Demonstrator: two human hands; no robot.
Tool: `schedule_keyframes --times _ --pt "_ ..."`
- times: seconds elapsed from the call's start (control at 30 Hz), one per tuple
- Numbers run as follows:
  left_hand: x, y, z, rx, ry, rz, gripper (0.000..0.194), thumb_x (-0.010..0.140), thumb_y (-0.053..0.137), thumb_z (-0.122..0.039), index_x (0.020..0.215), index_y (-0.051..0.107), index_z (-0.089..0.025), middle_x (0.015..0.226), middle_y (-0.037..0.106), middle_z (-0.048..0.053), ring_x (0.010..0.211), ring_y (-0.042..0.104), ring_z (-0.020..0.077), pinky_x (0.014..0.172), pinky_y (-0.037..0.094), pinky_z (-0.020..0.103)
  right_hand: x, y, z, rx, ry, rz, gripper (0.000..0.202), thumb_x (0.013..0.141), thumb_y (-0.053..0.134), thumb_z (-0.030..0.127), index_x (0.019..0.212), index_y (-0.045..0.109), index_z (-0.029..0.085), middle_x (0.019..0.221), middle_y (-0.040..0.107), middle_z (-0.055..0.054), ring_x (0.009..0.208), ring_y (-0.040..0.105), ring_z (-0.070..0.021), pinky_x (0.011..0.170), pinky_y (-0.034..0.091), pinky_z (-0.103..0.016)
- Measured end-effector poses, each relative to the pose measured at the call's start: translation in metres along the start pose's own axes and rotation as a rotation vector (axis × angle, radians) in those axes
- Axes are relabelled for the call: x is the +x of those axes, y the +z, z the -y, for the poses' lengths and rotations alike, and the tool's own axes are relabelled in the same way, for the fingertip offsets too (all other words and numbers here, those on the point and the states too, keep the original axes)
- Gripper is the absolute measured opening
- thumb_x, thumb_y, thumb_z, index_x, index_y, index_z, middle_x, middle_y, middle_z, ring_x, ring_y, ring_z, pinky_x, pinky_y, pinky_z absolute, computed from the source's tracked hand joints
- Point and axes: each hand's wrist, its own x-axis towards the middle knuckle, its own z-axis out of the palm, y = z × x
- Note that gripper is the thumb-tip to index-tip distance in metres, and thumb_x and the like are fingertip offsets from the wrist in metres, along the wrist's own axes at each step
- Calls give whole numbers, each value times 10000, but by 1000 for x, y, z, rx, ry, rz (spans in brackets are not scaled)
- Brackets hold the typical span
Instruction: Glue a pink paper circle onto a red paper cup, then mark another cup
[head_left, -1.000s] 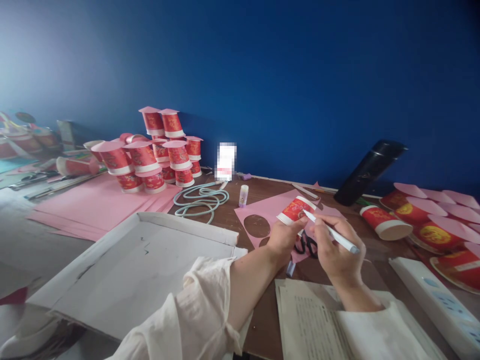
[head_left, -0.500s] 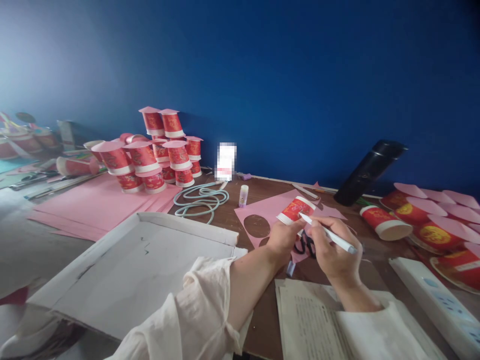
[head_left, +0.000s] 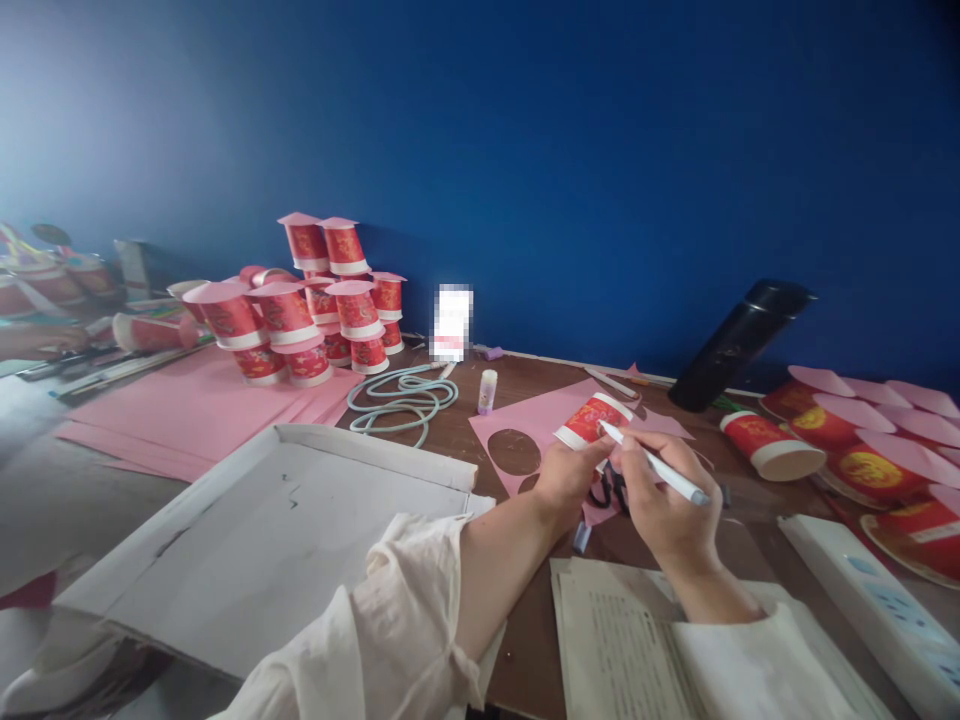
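Observation:
My left hand [head_left: 564, 478] grips a red patterned paper cup [head_left: 596, 417] with a white band, tilted over the table. In my right hand [head_left: 671, 500] is a white marker pen [head_left: 664, 473], its tip at the cup's red side. Beneath both hands lies pink paper [head_left: 501, 428] with a round hole cut in it. Black-handled scissors [head_left: 602, 492] are partly hidden under my hands. A glue stick [head_left: 487, 391] stands upright to the left of the cup. A small pale cap-like piece [head_left: 581, 538] lies close below my left hand.
Pink-topped cups [head_left: 281, 310] are stacked at left beside pink sheets [head_left: 176, 405] and a coiled cable [head_left: 405, 400]. A white box lid [head_left: 300, 540] lies in front. At right are a leaning black bottle [head_left: 739, 345], another cup [head_left: 772, 446], and a power strip [head_left: 877, 600]. Another person's hand [head_left: 41, 340] shows far left.
Another person's hand has come into view at the far left. My hands, the cup and the pen have barely shifted.

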Motion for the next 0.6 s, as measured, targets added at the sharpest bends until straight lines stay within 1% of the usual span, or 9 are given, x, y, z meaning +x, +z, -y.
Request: schedule_keyframes --times 0.13,0.23,0.37,0.53,0.6 --pt "-1 0 -1 3 2 -6 255 684 778 -321 846 704 -139 710 614 15 569 461 82 572 329 257 1 0 -1 -21 -13 -22 188 853 586 338 863 709 196 754 735 -36 706 688 -181 663 503 -286" --pt "1 0 1 14 3 -23 261 665 798 -330 805 684 -142 668 581 2 549 437 80 558 324 260 1 -1 -1 -19 -7 -15 189 852 588 343 857 711 199 723 728 -30 679 682 -180 650 504 -288" --pt "2 -2 2 16 2 -14 289 644 816 -359 775 666 -148 661 570 1 559 443 88 565 330 265 -1 -1 -1 -7 16 5 188 853 591 343 857 710 199 703 719 -28 656 673 -177 651 503 -292" --pt "0 -2 0 -3 19 6 337 639 816 -388 854 699 -155 756 625 22 627 481 104 600 326 270 0 -2 -3 56 10 -59 194 873 587 338 908 703 186 755 712 -38 704 665 -169 692 509 -291" --pt "0 -1 -1 -26 19 11 363 636 814 -402 882 701 -159 770 626 19 633 476 104 598 313 269 1 -3 -3 66 18 -77 215 885 581 347 941 702 178 782 711 -48 720 661 -170 699 511 -294"
